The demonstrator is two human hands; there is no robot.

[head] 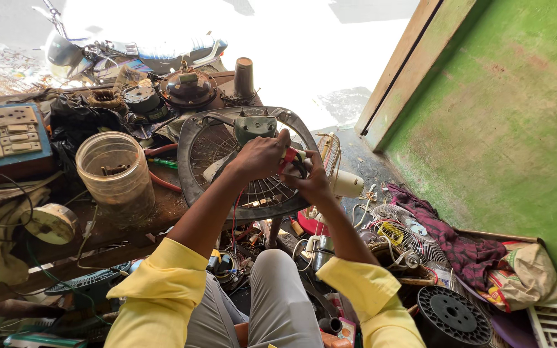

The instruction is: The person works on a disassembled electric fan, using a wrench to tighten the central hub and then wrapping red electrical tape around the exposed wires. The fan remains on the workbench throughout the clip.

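Our left hand (pixel 259 156) and right hand (pixel 311 180) both close on a red-handled tool (pixel 289 155) over the fan grille (pixel 191 154) on the bench — we should steady the grille and keep wires clear.

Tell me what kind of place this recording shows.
Most likely a small roadside repair stall for fans and other electrical goods. The person's hands work at a bare fan guard with its motor, the bench is heaped with motor parts, and a switch board lies at its end.
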